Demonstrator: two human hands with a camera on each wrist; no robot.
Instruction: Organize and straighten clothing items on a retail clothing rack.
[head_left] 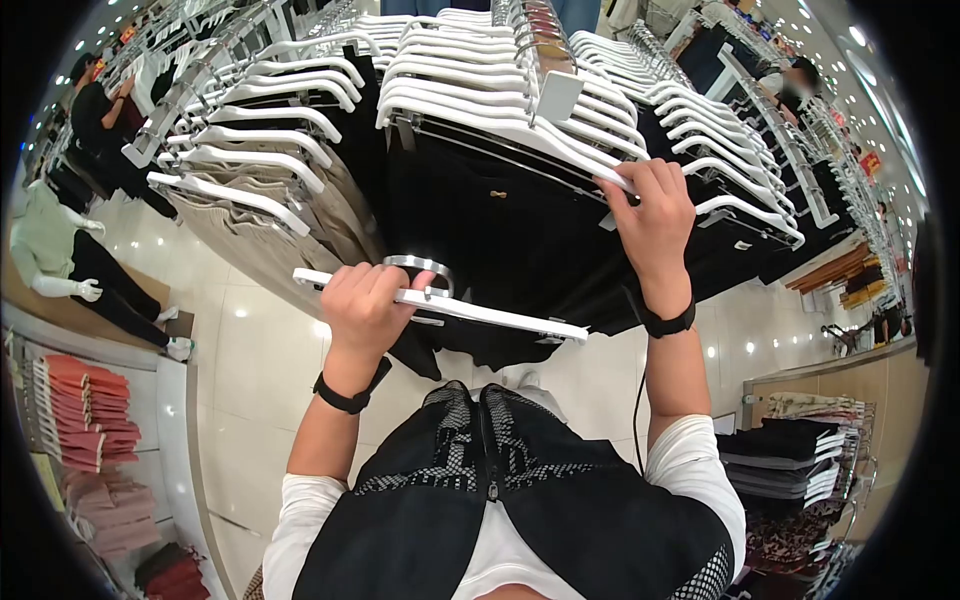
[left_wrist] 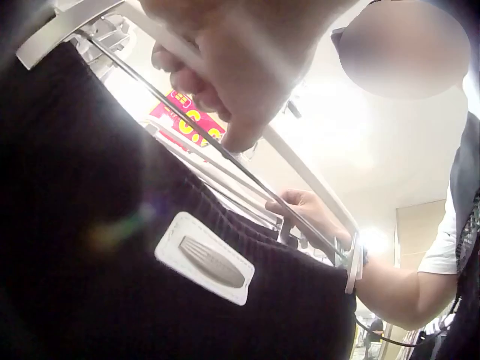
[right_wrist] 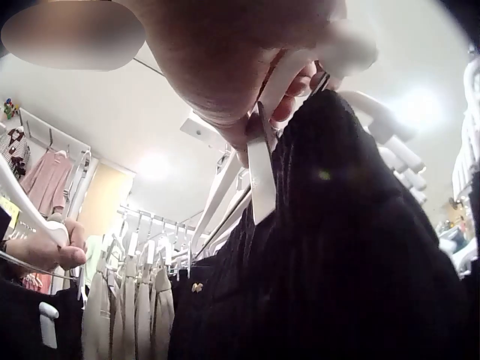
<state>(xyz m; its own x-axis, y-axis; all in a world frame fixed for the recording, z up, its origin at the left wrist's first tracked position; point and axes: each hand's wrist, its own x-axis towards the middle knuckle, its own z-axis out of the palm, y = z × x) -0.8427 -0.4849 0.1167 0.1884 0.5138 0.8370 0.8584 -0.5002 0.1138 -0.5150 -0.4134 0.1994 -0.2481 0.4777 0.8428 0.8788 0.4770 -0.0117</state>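
My left hand grips a white hanger in front of my body, held off the rack. A black garment with a white tag hangs from its clips. Beside that hand a shiny metal loop shows above the hanger. My right hand holds the right end of another white hanger, the front one of a packed row. Black trousers with a small gold bow hang from this one.
Beige trousers hang on white hangers at the left, and more hangers line the right. A mannequin and a shelf of pink clothes stand at the left. Folded dark clothes are at the lower right. A person is at the back left.
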